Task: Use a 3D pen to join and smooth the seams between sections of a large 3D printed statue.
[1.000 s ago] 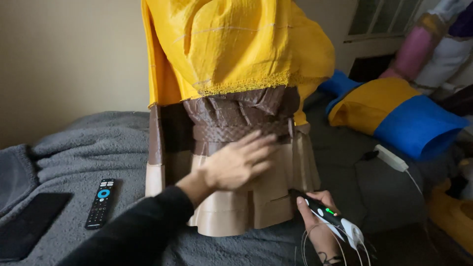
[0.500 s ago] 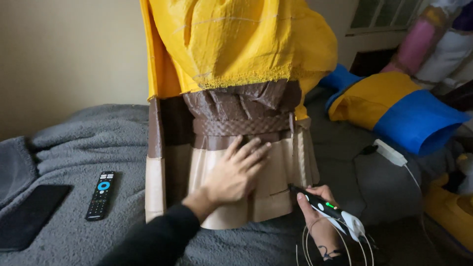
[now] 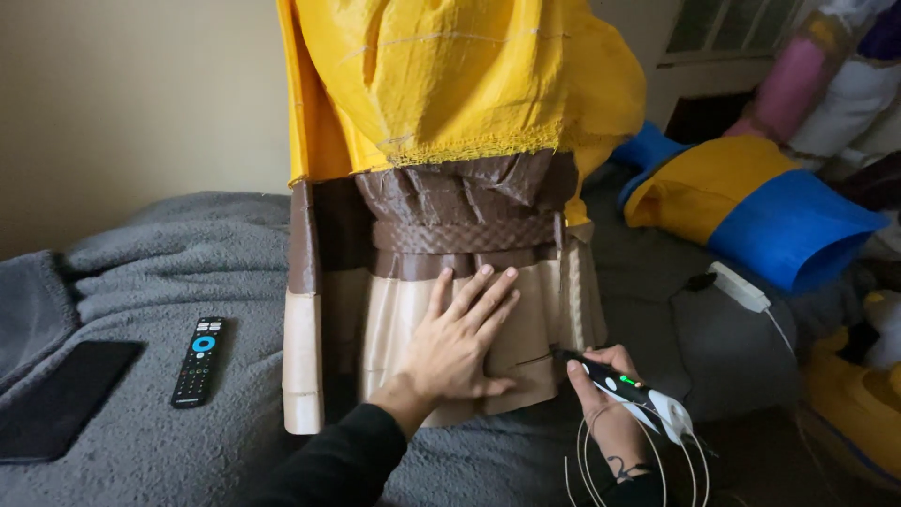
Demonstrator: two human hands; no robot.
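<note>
My left hand (image 3: 460,347) lay flat and open on the beige skirt (image 3: 413,329); my right hand (image 3: 601,394) gripped a pen tool (image 3: 624,387).

1. The yellow fabric (image 3: 460,75) above the left hand (image 3: 460,343) runs off the top edge, so its upper part cannot be seen.
2. The left palm lies flat on the tan skirt piece (image 3: 526,319) and hides the surface beneath it.
3. The right hand (image 3: 605,394) hides the middle of the black pen-shaped tool (image 3: 624,385); whether its tip touches the skirt's lower edge cannot be told.
4. The thin white filament (image 3: 638,465) below the right hand is cut off by the bottom edge.
5. Both forearms leave the picture at the bottom.
6. The dark flat slab (image 3: 61,399) far left of the left hand is too featureless to identify.
</note>
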